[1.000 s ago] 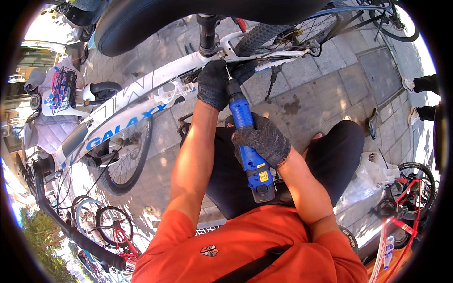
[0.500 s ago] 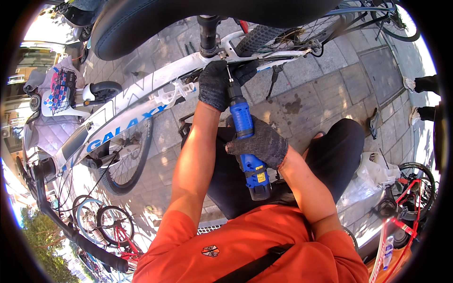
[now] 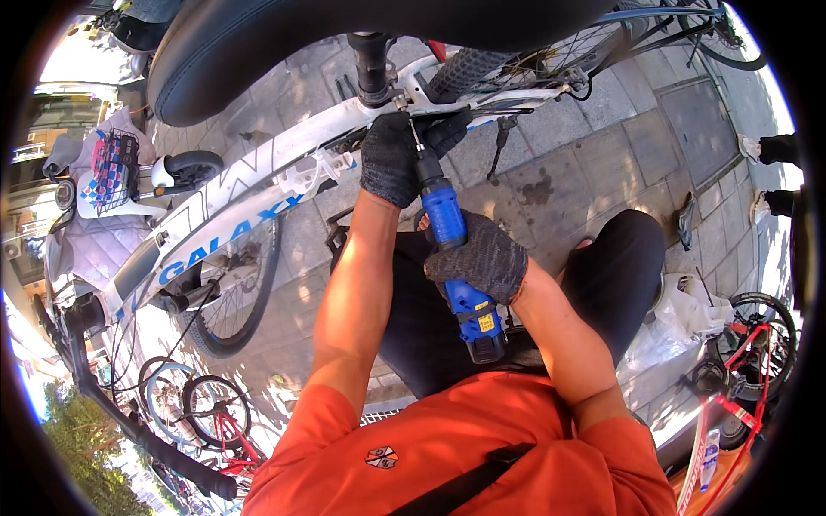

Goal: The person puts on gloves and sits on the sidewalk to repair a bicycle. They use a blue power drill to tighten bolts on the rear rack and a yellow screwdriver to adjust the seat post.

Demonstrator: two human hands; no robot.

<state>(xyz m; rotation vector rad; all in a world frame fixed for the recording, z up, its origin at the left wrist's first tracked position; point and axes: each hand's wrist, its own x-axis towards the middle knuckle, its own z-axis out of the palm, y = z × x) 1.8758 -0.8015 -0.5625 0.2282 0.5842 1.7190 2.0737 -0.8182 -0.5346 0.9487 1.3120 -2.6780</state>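
My left hand (image 3: pixel 389 155), in a dark knit glove, has curled fingers at the white bicycle frame (image 3: pixel 258 163), just below the seat clamp (image 3: pixel 396 99), beside the tool's slim metal bit. What it grips is hidden, as is the bit's exact tip. My right hand (image 3: pixel 477 262), also gloved, wraps round the body of a blue cordless power tool (image 3: pixel 445 215), which points up toward the clamp, its battery end over my lap. A black saddle (image 3: pixel 249 43) on its black seatpost (image 3: pixel 372 64) overhangs both hands.
Handlebar (image 3: pixel 120 404) at left; rear wheel (image 3: pixel 465 73) behind the hands; scooter (image 3: pixel 112 181) with quilted cover at upper left; plastic bag (image 3: pixel 662 335) and red bicycle (image 3: pixel 740 370) at lower right; another person's dark-trousered legs (image 3: pixel 774 150) at right edge; slippers (image 3: pixel 684 219) on paving (image 3: pixel 585 172).
The saddle sits slightly further left and lower in view. The tool has shifted and tilted a little, with my right hand still round it. My left hand stays at the frame.
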